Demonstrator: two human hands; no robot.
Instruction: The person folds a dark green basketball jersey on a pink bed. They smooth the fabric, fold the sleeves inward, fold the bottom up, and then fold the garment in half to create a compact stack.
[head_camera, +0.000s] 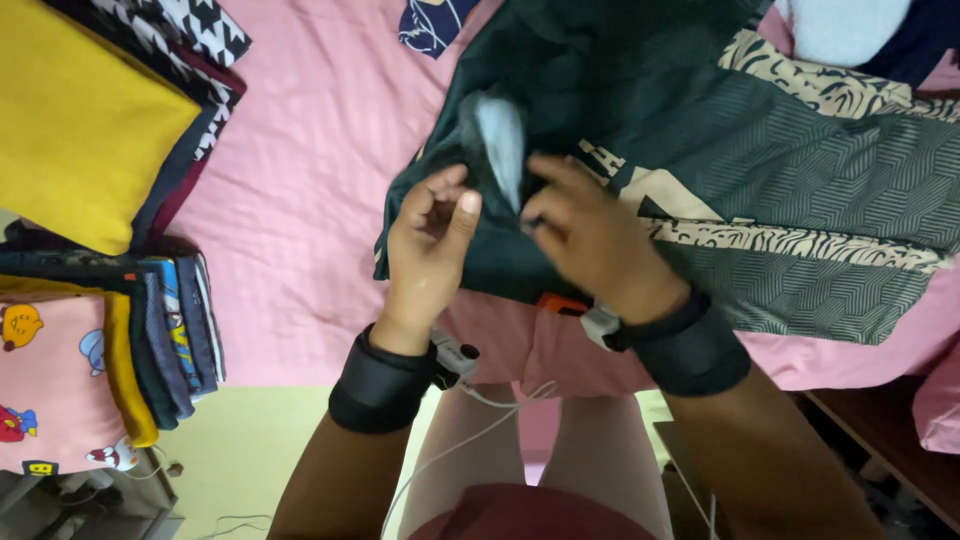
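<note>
A dark green garment (760, 160) with beige zebra-striped and geometric panels lies spread over the pink bedsheet (300, 190). Its edge is bunched up, showing a pale grey inner lining (500, 140). My left hand (430, 240) pinches the green fabric at its near left edge, thumb raised. Pressed on the cloth just right of the lining, my right hand (590, 235) grips a fold with curled fingers. Both wrists carry black bands with small devices and white cables.
A stack of folded clothes topped by a yellow piece (80, 110) sits at the far left. Below it lies another pile with a pink cartoon-print cloth (50, 380). White and dark fabric (850, 30) rests at the top right. My knees show under the bed edge.
</note>
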